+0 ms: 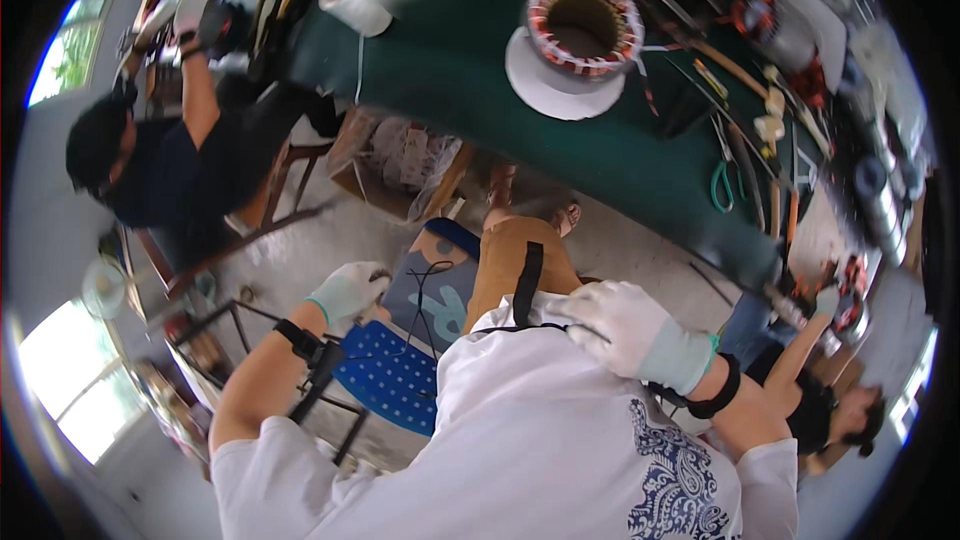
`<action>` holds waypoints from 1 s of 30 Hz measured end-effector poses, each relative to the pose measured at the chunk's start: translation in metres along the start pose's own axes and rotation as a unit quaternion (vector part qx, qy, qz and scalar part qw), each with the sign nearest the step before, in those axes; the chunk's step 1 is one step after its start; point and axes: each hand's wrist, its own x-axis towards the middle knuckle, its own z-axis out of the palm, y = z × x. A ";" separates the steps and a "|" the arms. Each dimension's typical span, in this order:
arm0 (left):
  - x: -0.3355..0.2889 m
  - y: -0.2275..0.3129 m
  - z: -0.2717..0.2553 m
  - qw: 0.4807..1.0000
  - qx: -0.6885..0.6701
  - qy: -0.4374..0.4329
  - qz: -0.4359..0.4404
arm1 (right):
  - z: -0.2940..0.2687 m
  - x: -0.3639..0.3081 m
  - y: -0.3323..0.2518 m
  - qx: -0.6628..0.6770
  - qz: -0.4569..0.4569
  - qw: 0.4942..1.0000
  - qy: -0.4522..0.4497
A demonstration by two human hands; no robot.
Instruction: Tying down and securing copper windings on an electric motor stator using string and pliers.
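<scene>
My left hand (347, 294), in a white knitted glove with a mint cuff, hangs beside a cushioned seat (430, 280) with a cartoon print. Its fingers are curled, and whatever lies in them is hidden. At my waist, my right hand (640, 330), gloved the same way, has its bent fingers against the hem of my white shirt (560, 390). A thin black cord (500, 328) runs along the hem to those fingers; what they grip cannot be made out. On the green table ahead, a wound stator ring (585, 25) with orange-and-white windings sits on a white round plate (560, 90).
Green-handled scissors (722, 186), mallets (770, 128) and other tools crowd the table's right side. A white thread spool (355, 8) lies at the left. Under the table is a cardboard box (395, 175). Co-workers sit at left (170, 170) and right (815, 390).
</scene>
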 end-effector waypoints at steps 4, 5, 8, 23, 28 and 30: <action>-0.028 -0.037 0.052 0.984 0.040 -0.171 -0.040 | -0.004 0.016 -0.012 0.017 -0.036 0.997 -0.068; -0.036 -0.041 0.060 0.970 0.060 -0.224 -0.068 | -0.005 0.013 -0.008 0.010 0.001 0.997 -0.080; -0.038 -0.072 0.142 0.960 -0.011 -0.255 -0.114 | -0.010 0.008 0.002 -0.002 0.058 0.995 -0.082; -0.032 -0.009 0.117 0.945 -0.272 0.180 -0.009 | -0.021 0.097 -0.027 -0.011 0.013 0.991 -0.129; -0.102 0.033 0.049 0.947 -0.060 0.289 0.123 | 0.056 0.171 -0.068 -0.036 0.005 0.915 -0.402; -0.123 0.043 0.016 0.905 -0.065 0.396 0.141 | 0.092 0.178 -0.077 0.036 0.023 0.912 -0.407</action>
